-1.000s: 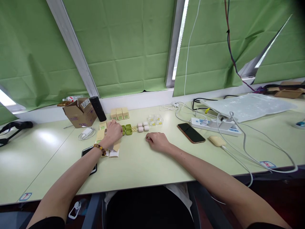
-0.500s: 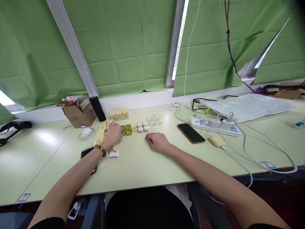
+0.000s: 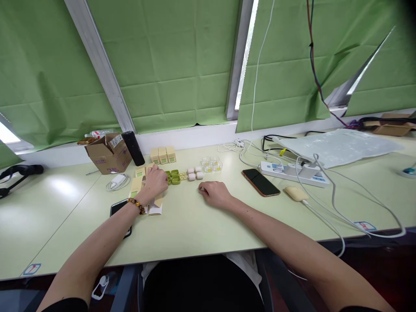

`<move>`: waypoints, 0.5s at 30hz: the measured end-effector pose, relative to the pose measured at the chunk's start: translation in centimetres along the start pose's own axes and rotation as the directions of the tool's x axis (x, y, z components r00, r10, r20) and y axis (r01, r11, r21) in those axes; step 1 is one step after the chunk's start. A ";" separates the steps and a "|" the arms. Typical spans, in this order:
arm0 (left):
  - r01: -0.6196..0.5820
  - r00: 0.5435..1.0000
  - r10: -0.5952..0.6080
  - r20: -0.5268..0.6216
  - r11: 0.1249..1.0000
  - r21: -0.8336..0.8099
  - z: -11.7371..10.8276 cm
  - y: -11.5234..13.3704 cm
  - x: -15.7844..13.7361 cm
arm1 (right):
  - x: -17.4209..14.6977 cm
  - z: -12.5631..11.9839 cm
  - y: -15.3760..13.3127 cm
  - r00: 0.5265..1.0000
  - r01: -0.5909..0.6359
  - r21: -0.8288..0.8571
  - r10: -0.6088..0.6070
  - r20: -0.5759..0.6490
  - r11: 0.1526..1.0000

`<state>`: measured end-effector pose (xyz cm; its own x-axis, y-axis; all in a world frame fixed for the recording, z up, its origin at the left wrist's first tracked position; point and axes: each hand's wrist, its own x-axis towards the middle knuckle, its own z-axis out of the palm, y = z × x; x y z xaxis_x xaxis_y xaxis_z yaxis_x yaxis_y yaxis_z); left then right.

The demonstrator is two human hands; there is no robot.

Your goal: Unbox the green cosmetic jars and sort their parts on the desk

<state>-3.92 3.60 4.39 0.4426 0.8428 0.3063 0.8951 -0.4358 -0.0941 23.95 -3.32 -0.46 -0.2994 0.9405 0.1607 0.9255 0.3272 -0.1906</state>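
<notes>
My left hand (image 3: 155, 181), with a beaded bracelet (image 3: 138, 204) at its wrist, bends down over a group of opened beige cartons (image 3: 137, 183). Its fingers are closed and hide whatever is between them. Touching or just beside its knuckles are small green cases (image 3: 175, 179). My right hand (image 3: 214, 193) rests on the tabletop with fingers curled in and nothing visible in them. Between the hands stand pale pink little cases (image 3: 191, 177), with small yellowish pieces (image 3: 182, 176) beside the green ones. Clear containers with yellow bits (image 3: 211, 164) lie farther back.
Closed beige cartons (image 3: 163, 155) stand in a row near the wall. A cardboard box (image 3: 108, 156) and a black cylinder (image 3: 133, 148) are back left. One phone (image 3: 118, 207) lies under my left forearm, another phone (image 3: 260, 182) right, near a power strip (image 3: 294, 173) with loose cables.
</notes>
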 end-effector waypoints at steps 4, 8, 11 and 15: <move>-0.048 0.999 0.047 -0.015 0.998 -0.047 0.0 1.0 0.6 | 0.0 0.0 0.0 1.000 -0.013 0.002 0.012 0.009 1.000; -0.079 0.997 0.078 -0.015 0.996 -0.038 1.1 1.9 1.4 | 0.0 0.0 -0.1 1.000 -0.019 -0.002 0.019 0.010 1.000; -0.096 0.995 0.096 -0.021 0.995 -0.003 1.8 2.4 1.7 | 0.0 0.0 -0.1 1.000 -0.008 -0.003 0.008 0.006 1.000; -0.115 0.993 0.115 -0.029 0.993 0.000 1.8 2.6 1.7 | -0.1 0.0 -0.1 1.000 -0.003 -0.004 0.003 -0.002 1.000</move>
<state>-0.77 4.45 2.95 0.5409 0.7776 0.3206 0.8382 -0.5300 -0.1285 23.91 -3.39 -0.43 -0.2963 0.9413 0.1617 0.9274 0.3240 -0.1869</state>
